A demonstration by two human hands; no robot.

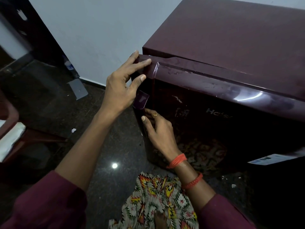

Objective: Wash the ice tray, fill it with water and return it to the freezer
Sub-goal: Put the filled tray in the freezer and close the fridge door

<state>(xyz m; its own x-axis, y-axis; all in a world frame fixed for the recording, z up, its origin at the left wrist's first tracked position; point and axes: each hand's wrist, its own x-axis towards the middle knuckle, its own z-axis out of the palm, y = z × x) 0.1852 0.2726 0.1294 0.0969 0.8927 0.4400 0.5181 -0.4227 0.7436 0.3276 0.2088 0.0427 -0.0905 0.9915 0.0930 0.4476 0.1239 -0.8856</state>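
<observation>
I am looking down on a dark red fridge [231, 35] that stands against a pale wall [99, 30] on a dark speckled floor [102, 146]. Its door [214, 103] faces me, with water drops along its top edge. Both hands are at the door's left edge. The left hand [120, 90] lies over the top left corner, fingers nearly straight and spread across the top edge, thumb pressed on the side. The right hand [158, 129] is lower on the same edge, its fingers curled round it and hidden behind it, thumb pointing up along the front. It wears a gold ring [155, 114], and orange threads [177, 160] circle the wrist. I cannot tell where the ice tray is. A paper label [270, 158] sits low on the door's right side.
</observation>
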